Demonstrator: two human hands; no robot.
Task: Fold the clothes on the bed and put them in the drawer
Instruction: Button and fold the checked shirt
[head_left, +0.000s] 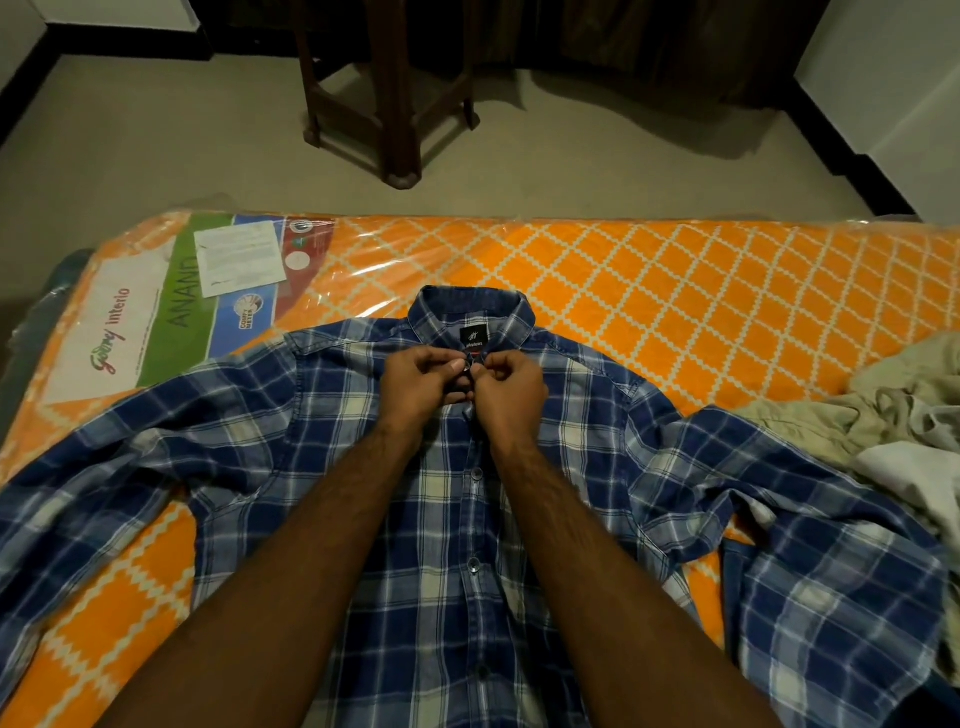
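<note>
My left hand (422, 382) and right hand (506, 389) pinch the top button of the blue plaid shirt (457, 545) spread face-up on the plastic-wrapped mattress (675, 280), where slick wrap may let it slide, though bare mattress beyond the collar (470, 312) leaves folding room.

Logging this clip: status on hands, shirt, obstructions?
Left hand and right hand both pinching placket of plaid shirt below collar. Shirt flat, unfolded. Beige clothes touching its sleeve.
</note>
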